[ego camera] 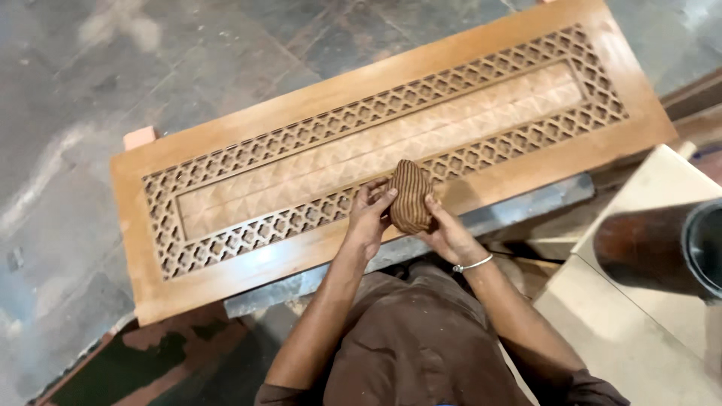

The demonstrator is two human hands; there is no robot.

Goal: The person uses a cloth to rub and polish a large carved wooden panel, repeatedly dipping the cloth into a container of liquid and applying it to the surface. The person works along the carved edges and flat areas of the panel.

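Both hands meet on a wadded striped cloth (410, 195), brown with fine darker lines, held just over the near rail of a carved wooden panel (226, 282). The left hand (368, 218) wraps the cloth's left side, its fingers (382, 197) curled onto the fabric near the top; the right hand (444, 229) closes on the lower right side, thumb pressed against the bundle. So both hands are shut around the same cloth. A thin metal bangle (472, 264) sits on the right wrist.

The cloth is bunched into a longish oval. Its long axis runs nearly away from the person, tipped slightly to the right, with the narrower upper end pointing toward the panel's middle and the blunt lower end tucked between the palms. Its stripes follow that same line.

The panel is a long rectangle whose long axis slants from lower left to upper right across the view. A band of pierced lattice (248, 234) frames a centre field of small raised pyramids (376, 143). The upper tip of the cloth overlaps the near lattice band. Whether it presses on the wood cannot be told.

The panel rests on a grey metal bar (526, 199) above a stone floor (113, 68). At right lie pale boards (632, 331) and a dark cylinder (647, 244)
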